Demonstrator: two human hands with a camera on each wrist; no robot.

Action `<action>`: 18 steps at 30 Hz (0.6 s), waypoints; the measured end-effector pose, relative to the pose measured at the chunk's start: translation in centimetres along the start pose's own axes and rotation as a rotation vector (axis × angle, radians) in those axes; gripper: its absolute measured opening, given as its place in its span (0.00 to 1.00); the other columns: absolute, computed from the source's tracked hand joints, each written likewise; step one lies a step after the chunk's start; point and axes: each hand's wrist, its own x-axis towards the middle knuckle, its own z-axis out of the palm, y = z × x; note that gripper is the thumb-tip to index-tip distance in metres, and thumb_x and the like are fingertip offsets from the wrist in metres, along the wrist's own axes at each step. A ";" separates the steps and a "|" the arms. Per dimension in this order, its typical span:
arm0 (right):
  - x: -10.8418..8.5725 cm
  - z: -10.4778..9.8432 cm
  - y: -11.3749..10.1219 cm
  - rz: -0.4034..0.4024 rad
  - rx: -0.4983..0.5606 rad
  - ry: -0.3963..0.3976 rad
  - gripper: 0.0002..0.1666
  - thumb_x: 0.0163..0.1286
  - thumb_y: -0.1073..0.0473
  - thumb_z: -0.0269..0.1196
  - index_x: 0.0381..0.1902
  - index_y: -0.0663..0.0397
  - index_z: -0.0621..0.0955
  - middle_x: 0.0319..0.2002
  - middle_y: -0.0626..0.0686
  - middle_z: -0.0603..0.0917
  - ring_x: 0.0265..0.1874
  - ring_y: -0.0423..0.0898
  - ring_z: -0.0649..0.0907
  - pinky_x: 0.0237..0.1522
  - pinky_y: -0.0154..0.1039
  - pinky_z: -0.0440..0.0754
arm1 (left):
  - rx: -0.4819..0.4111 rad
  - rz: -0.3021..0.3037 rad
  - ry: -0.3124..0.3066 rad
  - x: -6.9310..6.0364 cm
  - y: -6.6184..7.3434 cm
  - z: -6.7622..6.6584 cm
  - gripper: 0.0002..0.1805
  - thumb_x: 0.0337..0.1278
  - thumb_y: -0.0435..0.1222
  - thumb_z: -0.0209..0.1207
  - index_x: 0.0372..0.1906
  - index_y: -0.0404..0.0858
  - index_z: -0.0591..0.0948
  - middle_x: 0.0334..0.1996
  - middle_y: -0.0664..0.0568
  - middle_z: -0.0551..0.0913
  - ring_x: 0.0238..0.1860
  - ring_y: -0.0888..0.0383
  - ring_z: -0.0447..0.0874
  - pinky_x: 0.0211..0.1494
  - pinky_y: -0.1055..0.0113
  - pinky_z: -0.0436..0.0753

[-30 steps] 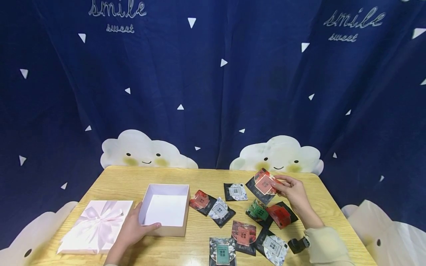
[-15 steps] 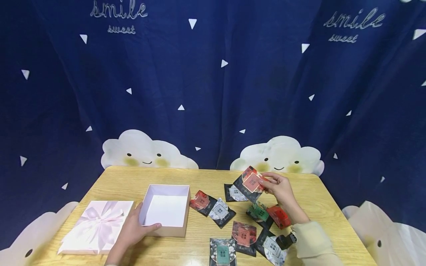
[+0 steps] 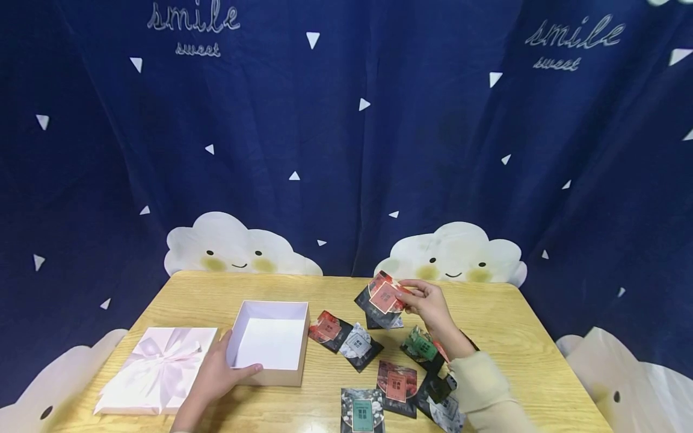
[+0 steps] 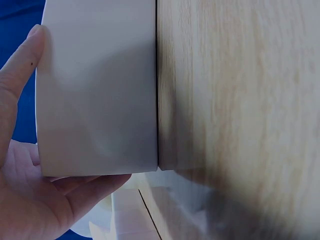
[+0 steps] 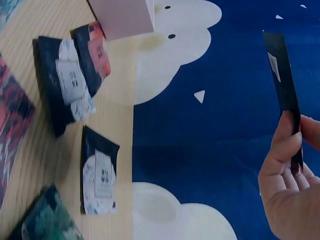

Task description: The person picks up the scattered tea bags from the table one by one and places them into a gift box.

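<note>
My left hand (image 3: 216,371) holds the near left corner of an uncovered white box (image 3: 273,377), thumb at the front and fingers along the left side. In the left wrist view the fingers press against the box wall (image 4: 100,110). My right hand (image 3: 433,308) pinches a flat red-and-black sachet (image 3: 381,297) by its right edge, lifted above the table. The sachet (image 5: 282,80) appears edge-on in the right wrist view. Below it, a blue-and-white sachet (image 3: 397,323) is partly hidden in the head view. The box has nothing inside it.
A white lid (image 3: 197,335) with a pink ribbon bow lies left of the box. Right of the box are a red sachet (image 3: 327,326) and a blue-and-white one (image 3: 358,346). Green (image 3: 421,347), red (image 3: 397,385) and teal-labelled (image 3: 361,412) sachets lie nearer; my right forearm covers others.
My right hand has carried the red-and-black sachet leftward, over the blue-and-white one at the back. The left hand and the box have stayed in place.
</note>
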 end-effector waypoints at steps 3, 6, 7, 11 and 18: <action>0.3 0.9 0.2 -0.006 0.022 -0.013 0.21 0.59 0.71 0.61 0.50 0.75 0.72 0.25 0.50 0.83 0.19 0.38 0.78 0.22 0.30 0.76 | -0.003 0.004 0.003 -0.1 0.0 0.0 0.60 0.28 0.52 0.72 0.59 0.14 0.56 0.52 0.19 0.66 0.52 0.31 0.68 0.54 0.42 0.69; 0.5 1.9 0.2 -0.017 0.041 -0.023 0.21 0.58 0.72 0.61 0.49 0.76 0.72 0.24 0.50 0.83 0.19 0.38 0.78 0.21 0.29 0.76 | -0.005 0.000 -0.001 -0.1 -0.1 0.0 0.60 0.29 0.52 0.72 0.60 0.15 0.56 0.53 0.20 0.66 0.53 0.31 0.68 0.54 0.42 0.69; 0.6 2.2 0.2 -0.019 0.047 -0.027 0.21 0.58 0.72 0.61 0.49 0.76 0.73 0.24 0.49 0.83 0.19 0.38 0.78 0.21 0.29 0.76 | -0.006 -0.003 -0.004 -0.1 -0.1 0.0 0.60 0.29 0.52 0.72 0.60 0.15 0.56 0.53 0.20 0.66 0.53 0.31 0.68 0.54 0.42 0.68; 1.0 3.4 0.2 -0.034 0.077 -0.057 0.20 0.58 0.73 0.60 0.48 0.76 0.73 0.22 0.48 0.82 0.18 0.37 0.78 0.20 0.28 0.76 | -0.008 -0.008 -0.011 0.0 -0.2 0.1 0.60 0.29 0.53 0.72 0.60 0.15 0.56 0.54 0.20 0.65 0.54 0.31 0.67 0.55 0.42 0.68; 1.4 5.4 0.1 -0.044 0.080 -0.091 0.19 0.57 0.73 0.61 0.47 0.76 0.74 0.22 0.48 0.83 0.17 0.37 0.78 0.20 0.29 0.76 | -0.004 -0.022 -0.024 0.0 -0.2 0.1 0.60 0.30 0.53 0.71 0.60 0.15 0.55 0.55 0.20 0.64 0.55 0.31 0.65 0.57 0.42 0.66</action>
